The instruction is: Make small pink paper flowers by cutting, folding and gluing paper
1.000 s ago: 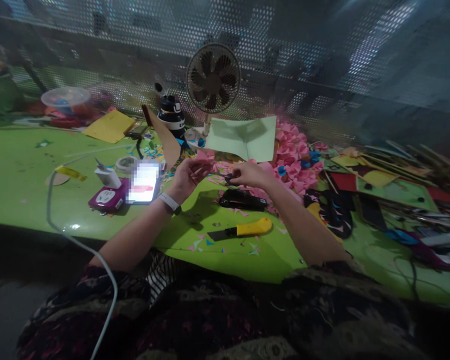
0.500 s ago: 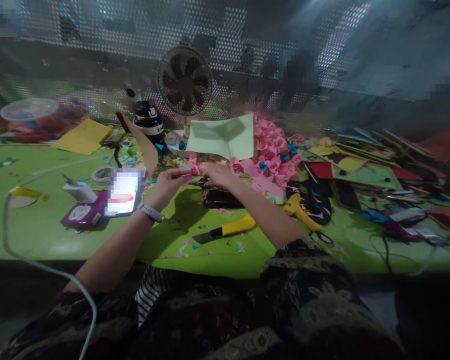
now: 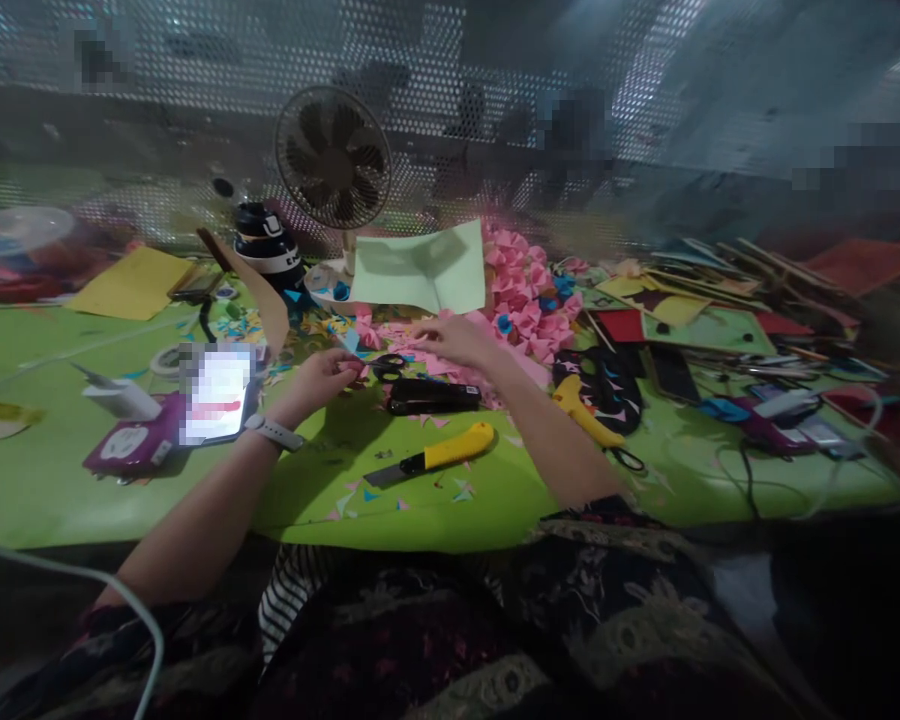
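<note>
My left hand [image 3: 319, 385], with a pale watch on its wrist, is closed in a pinch left of the scissors [image 3: 388, 368]. A bit of pink shows at its fingertips, too small to make out. My right hand [image 3: 456, 340] reaches over the pink paper [image 3: 409, 345] with its fingers stretched out, and holds nothing that I can see. The dark-handled scissors lie on the table between the two hands. Just below them is a black stapler [image 3: 435, 396]. Nearer to me lies a yellow cutter knife [image 3: 457, 447], its blade out and pointing left.
Pink folded paper pieces [image 3: 521, 290] are heaped behind my right hand, beside a light green sheet [image 3: 420, 270]. A fan [image 3: 334, 160] and a dark bottle [image 3: 270, 250] stand at the back. A lit phone [image 3: 221, 395] leans on a purple box [image 3: 131, 440]. A yellow-handled tool [image 3: 585, 410] lies right.
My right hand has come away from the scissors, and its fingers have opened over the pink paper. The scissors now lie uncovered. The view has shifted slightly to the right.
</note>
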### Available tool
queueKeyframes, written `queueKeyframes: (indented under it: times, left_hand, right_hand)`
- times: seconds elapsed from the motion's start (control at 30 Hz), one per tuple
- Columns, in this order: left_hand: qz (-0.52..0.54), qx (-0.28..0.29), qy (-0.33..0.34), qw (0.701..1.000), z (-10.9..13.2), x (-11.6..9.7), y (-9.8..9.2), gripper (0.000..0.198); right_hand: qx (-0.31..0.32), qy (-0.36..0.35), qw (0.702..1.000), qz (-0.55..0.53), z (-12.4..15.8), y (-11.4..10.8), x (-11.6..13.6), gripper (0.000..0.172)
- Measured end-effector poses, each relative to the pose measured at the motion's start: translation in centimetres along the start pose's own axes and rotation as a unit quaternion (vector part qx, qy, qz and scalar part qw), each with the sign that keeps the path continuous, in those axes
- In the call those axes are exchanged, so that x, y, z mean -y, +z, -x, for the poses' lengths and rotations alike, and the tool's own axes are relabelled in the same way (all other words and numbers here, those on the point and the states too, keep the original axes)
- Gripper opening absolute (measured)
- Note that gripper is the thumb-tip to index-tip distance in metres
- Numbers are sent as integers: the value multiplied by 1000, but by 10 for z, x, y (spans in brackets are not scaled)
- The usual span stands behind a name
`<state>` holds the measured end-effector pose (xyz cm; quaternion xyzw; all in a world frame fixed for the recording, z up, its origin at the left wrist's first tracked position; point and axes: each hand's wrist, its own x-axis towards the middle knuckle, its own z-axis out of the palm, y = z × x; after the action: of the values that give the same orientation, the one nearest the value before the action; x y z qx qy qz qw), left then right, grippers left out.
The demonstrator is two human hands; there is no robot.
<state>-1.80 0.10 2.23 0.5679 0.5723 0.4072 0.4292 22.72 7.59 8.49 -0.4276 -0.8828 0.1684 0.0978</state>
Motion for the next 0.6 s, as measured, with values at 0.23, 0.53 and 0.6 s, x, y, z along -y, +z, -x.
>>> queueKeyframes:
  times: [0.23, 0.53, 0.6]
  left_hand:
    - [-53, 3, -7, 999, -1, 5, -6, 23]
    - [-331, -43, 9, 943, 4, -7, -11, 33]
    - [-347, -29, 2, 938, 3, -8, -13, 33]
  right_hand:
    - [-29, 192, 971, 139, 46, -30, -51, 29]
    - [46, 228, 958, 167, 59, -23, -61, 15]
    - [52, 221, 962, 149, 60, -23, -65, 17]
